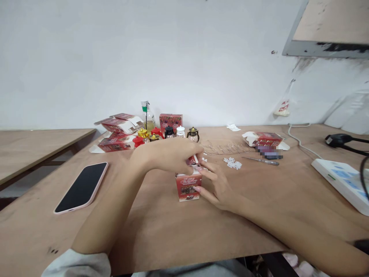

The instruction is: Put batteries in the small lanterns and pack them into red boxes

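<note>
A small red printed cardboard box (187,188) stands upright on the table in front of me. My left hand (180,154) bends over its top, fingers curled on a raised red and white flap (193,159). My right hand (221,188) grips the box from the right, its thumb against the front panel and its fingers up at the top edge. What is inside the box is hidden. Just behind my left hand stand several little lanterns with gold, red, black and white tops, among them a black and gold lantern (193,134).
Flattened red boxes (118,142) lie at the left, behind a phone (82,188). A closed red box (171,122) stands at the wall. Right of my hands are thin wire pieces (227,149), white bits (233,163), a screwdriver-like tool (268,161) and a white power strip (340,181).
</note>
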Demonstrator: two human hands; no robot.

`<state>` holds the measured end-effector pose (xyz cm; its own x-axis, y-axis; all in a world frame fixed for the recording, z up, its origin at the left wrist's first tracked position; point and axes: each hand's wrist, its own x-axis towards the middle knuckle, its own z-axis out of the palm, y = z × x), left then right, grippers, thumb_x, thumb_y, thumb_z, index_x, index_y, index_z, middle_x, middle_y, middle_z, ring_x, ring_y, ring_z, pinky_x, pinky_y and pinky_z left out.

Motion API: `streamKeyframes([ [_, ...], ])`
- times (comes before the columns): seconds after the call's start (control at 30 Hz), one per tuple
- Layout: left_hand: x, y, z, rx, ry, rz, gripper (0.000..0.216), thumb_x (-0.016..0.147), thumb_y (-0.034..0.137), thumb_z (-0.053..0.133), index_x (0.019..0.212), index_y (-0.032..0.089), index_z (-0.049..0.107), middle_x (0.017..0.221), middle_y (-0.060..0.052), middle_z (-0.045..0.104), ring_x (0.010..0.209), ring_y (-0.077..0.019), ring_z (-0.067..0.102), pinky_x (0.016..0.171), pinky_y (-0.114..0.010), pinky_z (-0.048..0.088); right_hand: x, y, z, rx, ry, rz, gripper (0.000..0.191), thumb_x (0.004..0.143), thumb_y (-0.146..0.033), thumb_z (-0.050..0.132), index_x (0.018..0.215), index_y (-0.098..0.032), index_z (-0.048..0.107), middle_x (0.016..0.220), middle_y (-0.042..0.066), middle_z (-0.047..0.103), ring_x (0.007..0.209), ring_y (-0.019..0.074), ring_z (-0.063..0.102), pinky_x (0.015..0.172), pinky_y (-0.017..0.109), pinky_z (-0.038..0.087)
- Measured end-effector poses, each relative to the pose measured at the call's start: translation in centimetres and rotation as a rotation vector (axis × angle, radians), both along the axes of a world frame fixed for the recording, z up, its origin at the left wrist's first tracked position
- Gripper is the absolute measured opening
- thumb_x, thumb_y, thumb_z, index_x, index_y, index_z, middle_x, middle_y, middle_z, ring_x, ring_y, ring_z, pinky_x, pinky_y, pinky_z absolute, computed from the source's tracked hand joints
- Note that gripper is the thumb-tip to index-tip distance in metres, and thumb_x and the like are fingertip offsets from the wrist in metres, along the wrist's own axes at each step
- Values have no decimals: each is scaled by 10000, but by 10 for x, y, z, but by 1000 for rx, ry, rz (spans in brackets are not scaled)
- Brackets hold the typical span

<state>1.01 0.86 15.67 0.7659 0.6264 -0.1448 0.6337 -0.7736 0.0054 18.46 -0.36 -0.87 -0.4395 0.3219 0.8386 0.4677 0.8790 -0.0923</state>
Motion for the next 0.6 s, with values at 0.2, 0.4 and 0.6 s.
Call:
streamKeyframes([
  [0.2,-7,8,2,-107,-93,-44,300,753,231,561,1043,175,513,1001,-29,579,818,-143,523,675,-222,392,1,1,5,-20,24,-11,546,856,-229,584,1339,-261,330,1301,132,497,1206,247,498,933,448,470],
  [0.4,-33,9,15,-18,-293,-84,366,773,393,603,1076,203,523,1158,-45,550,984,-169,525,807,-256,416,2,0,6,-53,12,37,533,853,-211,586,1322,-251,337,1359,146,460,1258,251,463,959,458,450],
  [0.6,-46,8,23,-68,-394,-26,276,749,403,650,926,197,596,998,-26,628,905,-157,572,777,-269,443,2,0,5,-62,19,36,537,857,-221,579,1330,-262,329,1368,138,448,1269,253,452,973,468,445],
])
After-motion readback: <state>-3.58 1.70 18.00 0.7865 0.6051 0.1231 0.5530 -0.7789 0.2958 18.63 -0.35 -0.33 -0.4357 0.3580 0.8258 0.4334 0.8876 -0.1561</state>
